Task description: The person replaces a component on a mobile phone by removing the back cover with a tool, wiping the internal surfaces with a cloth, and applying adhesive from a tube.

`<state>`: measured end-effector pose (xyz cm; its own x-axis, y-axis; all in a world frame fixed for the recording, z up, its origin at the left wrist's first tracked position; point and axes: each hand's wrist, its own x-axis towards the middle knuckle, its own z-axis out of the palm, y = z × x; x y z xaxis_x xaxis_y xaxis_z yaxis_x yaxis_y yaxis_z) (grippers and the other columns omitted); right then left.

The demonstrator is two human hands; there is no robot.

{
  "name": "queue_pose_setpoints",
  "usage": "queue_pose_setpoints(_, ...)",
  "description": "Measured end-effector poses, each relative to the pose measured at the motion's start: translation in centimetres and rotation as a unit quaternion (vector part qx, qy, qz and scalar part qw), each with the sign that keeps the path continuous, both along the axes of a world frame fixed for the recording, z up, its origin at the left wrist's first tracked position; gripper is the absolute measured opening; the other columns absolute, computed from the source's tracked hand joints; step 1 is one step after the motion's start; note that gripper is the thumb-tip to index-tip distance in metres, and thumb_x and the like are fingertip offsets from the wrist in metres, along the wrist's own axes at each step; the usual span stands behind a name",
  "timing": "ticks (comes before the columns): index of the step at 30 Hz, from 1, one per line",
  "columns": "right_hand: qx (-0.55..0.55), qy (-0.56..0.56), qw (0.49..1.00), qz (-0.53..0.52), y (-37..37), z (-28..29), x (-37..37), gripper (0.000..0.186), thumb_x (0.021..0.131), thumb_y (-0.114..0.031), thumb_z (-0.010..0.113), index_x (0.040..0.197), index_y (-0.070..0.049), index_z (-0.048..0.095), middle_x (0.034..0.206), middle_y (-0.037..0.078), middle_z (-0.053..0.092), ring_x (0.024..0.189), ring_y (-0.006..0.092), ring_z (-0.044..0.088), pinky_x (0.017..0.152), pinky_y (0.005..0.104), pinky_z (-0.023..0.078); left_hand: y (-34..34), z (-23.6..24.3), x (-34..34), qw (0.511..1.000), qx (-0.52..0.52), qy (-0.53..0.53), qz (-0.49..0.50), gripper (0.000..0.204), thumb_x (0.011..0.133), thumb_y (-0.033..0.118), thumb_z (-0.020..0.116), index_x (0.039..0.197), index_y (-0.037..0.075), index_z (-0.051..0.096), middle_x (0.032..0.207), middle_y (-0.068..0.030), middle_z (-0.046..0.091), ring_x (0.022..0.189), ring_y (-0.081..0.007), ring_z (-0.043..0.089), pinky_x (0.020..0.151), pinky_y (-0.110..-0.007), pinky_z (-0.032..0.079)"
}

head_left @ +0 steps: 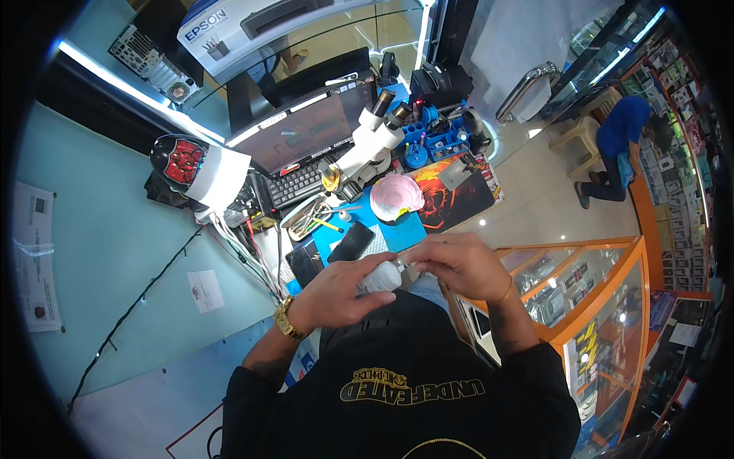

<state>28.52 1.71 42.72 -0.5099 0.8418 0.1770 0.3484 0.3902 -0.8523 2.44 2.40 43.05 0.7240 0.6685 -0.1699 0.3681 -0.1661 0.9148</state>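
Note:
A white plastic bottle (pixel 382 280) lies tilted in my left hand (pixel 334 293), whose fingers and thumb are wrapped round its body. My right hand (pixel 462 266) pinches the small narrow tip at the bottle's top; whether that is a cap or a nozzle is too small to tell. Just beyond my left hand a dark phone (pixel 352 242) rests on the blue work mat (pixel 414 224). A pink round dish (pixel 382 203) stands on the mat farther off. Close to the phone is a small white bottle (pixel 345 216).
A white microscope (pixel 365 157) rises over the bench before a monitor (pixel 310 131) and keyboard (pixel 297 186). Blue tool holders (pixel 447 145) stand at the back right. An orange-framed glass case (pixel 589 287) borders my right side. Cables hang at left. Another person (pixel 618 141) bends over far right.

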Motion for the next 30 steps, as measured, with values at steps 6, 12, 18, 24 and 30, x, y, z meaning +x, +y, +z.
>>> queue_pose_setpoints(6,-0.056,-0.006,0.998,-0.029,-1.4,-1.7,-0.3,0.019,0.091,-0.013,0.074,0.109,-0.008,0.074,0.09,0.011,0.074,0.079,0.0309,0.071,0.07,0.038,0.054,-0.3,-0.2,0.8,0.999,0.029,0.045,-0.008,0.048,0.092,0.032,0.071,0.128,0.001,0.059,0.091,-0.0215,0.072,0.084,-0.0402,0.071,0.076,-0.046,0.054)
queue_pose_setpoints(12,-0.043,-0.014,0.999,-0.028,-1.8,-2.5,-0.6,0.02,0.087,-0.012,0.077,0.106,-0.005,0.074,0.092,0.013,0.074,0.079,0.0293,0.072,0.069,0.0365,0.056,-0.3,-1.8,0.0,0.992,0.006,0.117,-0.037,0.049,0.082,0.04,0.082,0.11,0.003,0.066,0.088,-0.0199,0.072,0.087,-0.0378,0.072,0.075,-0.043,0.056)
queue_pose_setpoints(18,0.124,-0.101,0.987,0.016,-1.9,-1.6,-1.1,0.022,0.082,-0.006,0.073,0.104,-0.005,0.069,0.091,0.011,0.071,0.083,0.0317,0.07,0.071,0.0413,0.055,0.6,-1.5,-0.4,0.994,-0.04,0.094,-0.039,0.04,0.079,0.038,0.073,0.094,0.0,0.069,0.083,-0.02,0.073,0.08,-0.0386,0.072,0.078,-0.043,0.057)
queue_pose_setpoints(24,0.178,-0.094,0.979,-0.005,-2.7,-1.0,-1.5,0.023,0.08,-0.001,0.069,0.102,-0.002,0.064,0.089,0.012,0.067,0.081,0.0326,0.067,0.07,0.041,0.054,1.2,-0.6,0.1,0.991,-0.007,0.113,-0.071,0.035,0.077,0.032,0.075,0.092,0.001,0.069,0.077,-0.0185,0.071,0.076,-0.0375,0.072,0.073,-0.043,0.057)
queue_pose_setpoints(30,0.129,-0.043,0.991,-0.022,-3.4,-2.1,-1.4,0.023,0.078,0.002,0.068,0.1,-0.002,0.063,0.085,0.012,0.065,0.078,0.0343,0.066,0.067,0.0421,0.053,1.1,-0.5,1.1,0.982,0.038,0.168,-0.077,0.036,0.075,0.035,0.071,0.092,0.002,0.07,0.078,-0.0208,0.071,0.077,-0.039,0.072,0.076,-0.046,0.057)
